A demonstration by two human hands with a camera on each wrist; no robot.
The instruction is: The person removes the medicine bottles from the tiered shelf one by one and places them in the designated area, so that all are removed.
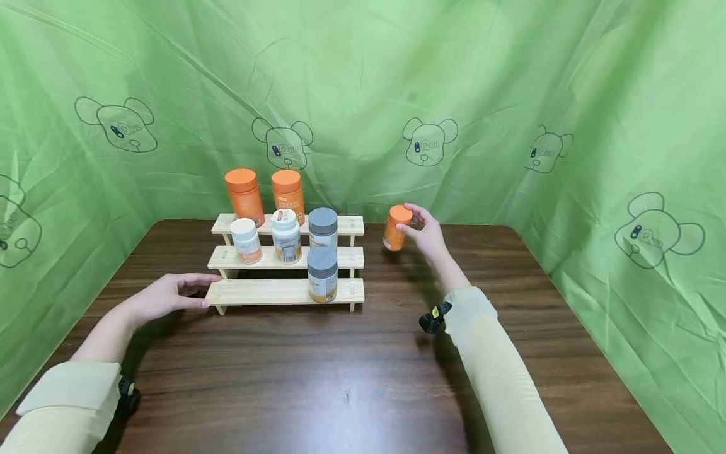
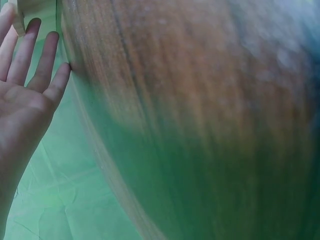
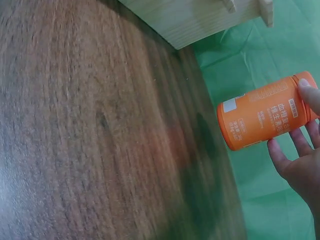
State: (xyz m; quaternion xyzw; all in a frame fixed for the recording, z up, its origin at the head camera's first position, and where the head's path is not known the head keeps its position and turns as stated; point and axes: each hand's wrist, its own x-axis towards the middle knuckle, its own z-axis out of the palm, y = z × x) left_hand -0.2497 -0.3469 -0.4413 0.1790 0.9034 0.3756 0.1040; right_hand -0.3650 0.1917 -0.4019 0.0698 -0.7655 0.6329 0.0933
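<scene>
Near the back of the table, my right hand [image 1: 426, 234] grips an orange supplement bottle [image 1: 395, 232] around its lid, thumb on one side and fingers on the other. The bottle [image 3: 265, 112] is slightly tilted and looks raised off the table, with pale print on its label. My left hand [image 1: 164, 296] is at the left end of a three-tier wooden rack [image 1: 261, 291], its thumb and fingertips touching the lowest tier. In the left wrist view, the left hand's fingers [image 2: 45, 62] are spread and fairly straight beside a wooden corner [image 2: 19, 22].
Two orange bottles [image 1: 246, 200] stand on the top tier. Two white-lidded bottles [image 1: 286, 238] and a grey-lidded jar [image 1: 323, 228] occupy the middle. Another grey-lidded jar [image 1: 322, 277] sits at the lowest tier's right. Green cloth [image 1: 363, 75] surrounds the dark wooden table [image 1: 340, 378].
</scene>
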